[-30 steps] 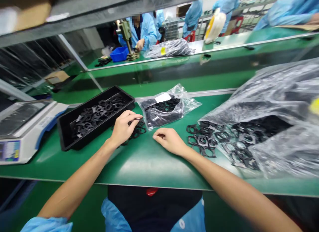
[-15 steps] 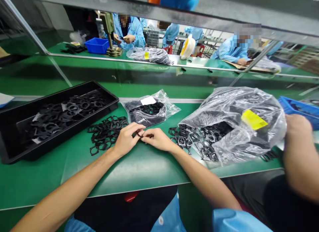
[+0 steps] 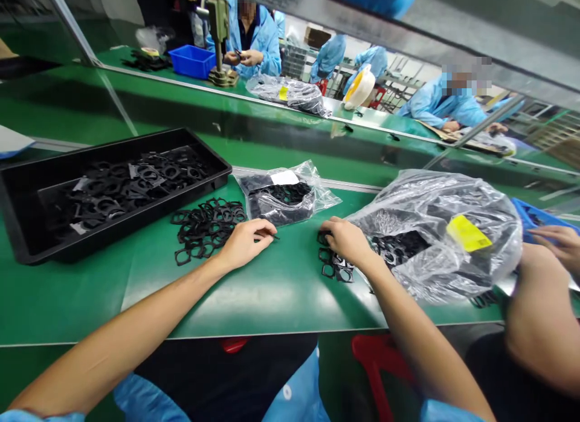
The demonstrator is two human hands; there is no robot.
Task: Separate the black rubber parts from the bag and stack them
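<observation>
My left hand (image 3: 248, 242) is closed in a pinch over the green table, with a thin dark sliver of a black ring-shaped part (image 3: 277, 237) showing at its fingertips. Right of it, my right hand (image 3: 348, 240) reaches to the edge of a loose pile of black ring-shaped parts (image 3: 328, 269), its fingers curled down onto one; they partly hide it. Close to my left hand lies another heap of black ring-shaped parts (image 3: 206, 228). Behind that hand sits a clear plastic bag (image 3: 290, 211) of dark parts with a white label.
A long black tray (image 3: 194, 145) of similar parts stands at left. At right a large clear bag (image 3: 489, 210) with a yellow label spills parts. A co-worker's arm (image 3: 539, 307) and hand are beside it, near a blue bin (image 3: 521, 213). A shelf (image 3: 453, 41) hangs overhead.
My hands were together at the middle over a small black part. The right has moved away to the right-hand pile; the left keeps the small part. The camera view has tilted.
</observation>
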